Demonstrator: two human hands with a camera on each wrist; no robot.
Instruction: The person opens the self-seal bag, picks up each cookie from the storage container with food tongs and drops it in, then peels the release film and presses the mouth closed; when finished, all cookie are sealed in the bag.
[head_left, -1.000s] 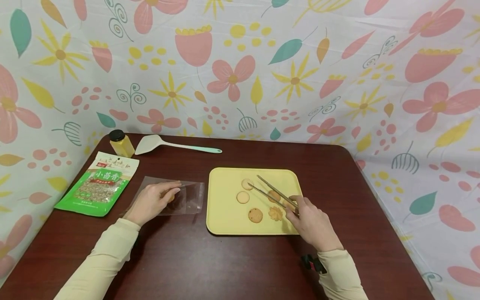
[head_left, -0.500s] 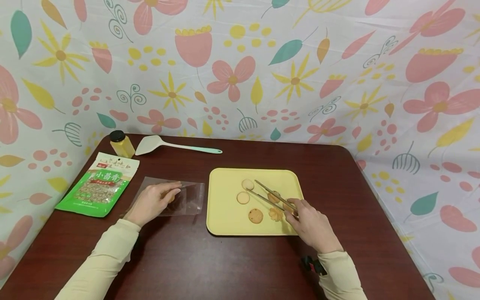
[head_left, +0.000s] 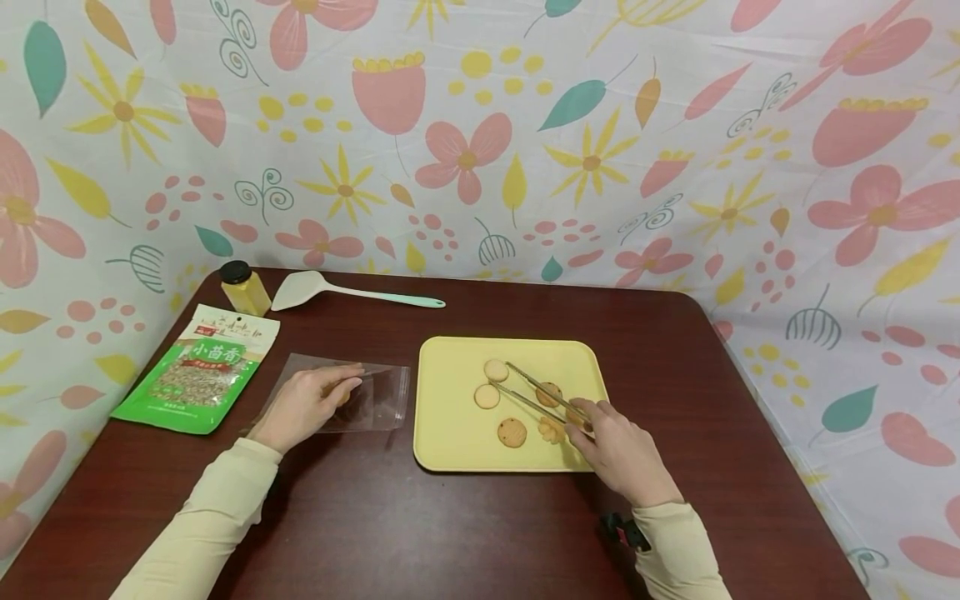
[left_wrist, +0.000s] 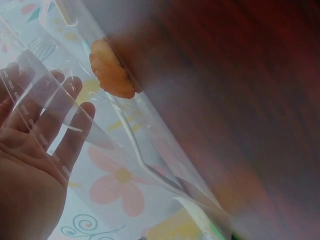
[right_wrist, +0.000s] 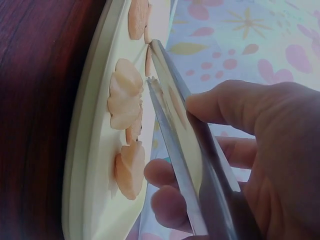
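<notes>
My left hand [head_left: 306, 404] pinches the upper edge of a clear plastic zip bag [head_left: 386, 400] that lies on the table. Inside the bag is an orange-brown cookie [left_wrist: 112, 70], seen through the film in the left wrist view. A pair of metal tongs [head_left: 534, 406] is gripped in my right hand [head_left: 622, 450], thumb on one arm and fingers on the other. The parted tips stand at the near right edge of a pale round cookie [head_left: 496, 370] on a yellow tray [head_left: 450, 450]. Close by lie another pale cookie [head_left: 487, 396], darker round cookies [head_left: 512, 432] and a flower-shaped one [head_left: 552, 430].
At the left lies a green seasoning packet [head_left: 198, 371]. Behind it stands a small black-capped jar [head_left: 245, 287] of yellow contents, beside a white spatula [head_left: 300, 289] with a mint handle. A flowered cloth [head_left: 480, 167] hangs behind the dark wooden table [head_left: 360, 517].
The tongs have moved slightly left and toward me, and their tips have come closer together beside the pale cookie. My left hand and the bag have stayed in place.
</notes>
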